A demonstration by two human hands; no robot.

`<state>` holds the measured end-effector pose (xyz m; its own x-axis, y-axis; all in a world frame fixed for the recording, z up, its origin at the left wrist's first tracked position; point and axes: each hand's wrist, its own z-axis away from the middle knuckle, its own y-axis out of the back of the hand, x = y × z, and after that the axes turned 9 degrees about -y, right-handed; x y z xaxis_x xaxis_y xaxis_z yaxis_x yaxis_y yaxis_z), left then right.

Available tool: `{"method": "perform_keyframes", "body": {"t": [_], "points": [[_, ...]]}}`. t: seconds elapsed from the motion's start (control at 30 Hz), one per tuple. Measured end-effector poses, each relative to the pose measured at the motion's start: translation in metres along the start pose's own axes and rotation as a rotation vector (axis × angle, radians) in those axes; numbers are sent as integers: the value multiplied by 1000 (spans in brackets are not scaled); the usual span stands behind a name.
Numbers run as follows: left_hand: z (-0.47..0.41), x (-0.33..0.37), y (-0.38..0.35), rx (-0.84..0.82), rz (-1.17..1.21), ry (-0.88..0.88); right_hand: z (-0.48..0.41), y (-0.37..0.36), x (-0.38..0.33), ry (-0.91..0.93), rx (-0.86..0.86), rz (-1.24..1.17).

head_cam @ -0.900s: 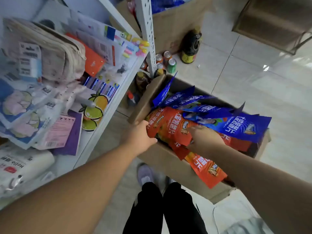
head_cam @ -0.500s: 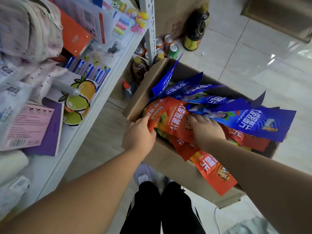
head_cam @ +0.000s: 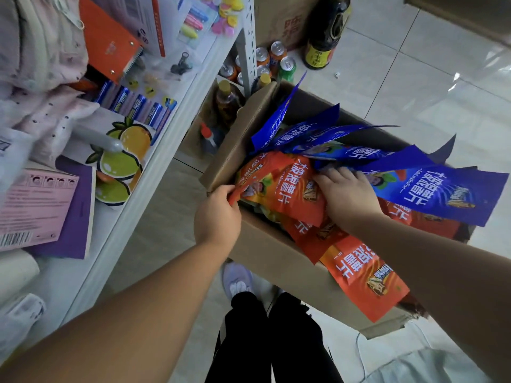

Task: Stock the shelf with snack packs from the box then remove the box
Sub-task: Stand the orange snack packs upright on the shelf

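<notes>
Trousers and a pale shoe fill the bottom edge, and both bare forearms reach out over them to the box, which sits on the tiled floor just beside the shelf.

The left hand is at the box's near rim, thumb and fingers curled onto the corner of the top orange pack. The right hand lies on that pack's other side with fingers spread and fairly straight, pressing rather than clasping. Its fingertips reach the edge of the blue packs.

More orange packs spill over the near wall, and the blue ones fan out past the far side. The box looks close to full, so stocking has hardly started.

These look like flat foil pouches: light, floppy and glossy, so likely slick. A pack pinched by one corner would probably droop and drag its neighbours along. Taking it by two opposite edges, or gathering several as a flat stack between both palms, seems safer. The contents may be brittle, so squeezing the middle is best avoided.

Beyond the box, drink cans stand under the shelf by its post, with a dark bottle further off.
</notes>
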<state>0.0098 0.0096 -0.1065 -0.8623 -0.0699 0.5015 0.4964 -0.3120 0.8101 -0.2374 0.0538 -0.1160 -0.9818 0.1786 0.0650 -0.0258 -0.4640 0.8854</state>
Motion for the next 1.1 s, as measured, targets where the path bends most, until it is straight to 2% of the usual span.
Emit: {"method": "perform_keyframes", "body": {"t": [0.2,0.4,0.5,0.67,0.87,0.97,1.1], "points": [[-3,3,19,41,23,-32,-1,27,-4,65,99,-186],[-3,34,63,58,48,-102,8,87,-9,174,213,-334],[-4,52,91,50,98,-133,17,122,-6,173,166,-482],[-4,76,137,18,315,-102,35,190,7,127,10,-724],[15,127,223,7,411,-115,77,297,25,104,-92,-850],[27,157,272,-14,480,-156,101,357,33,114,-86,-910],[52,207,343,52,481,-248,135,446,42,161,-44,-913]]}}
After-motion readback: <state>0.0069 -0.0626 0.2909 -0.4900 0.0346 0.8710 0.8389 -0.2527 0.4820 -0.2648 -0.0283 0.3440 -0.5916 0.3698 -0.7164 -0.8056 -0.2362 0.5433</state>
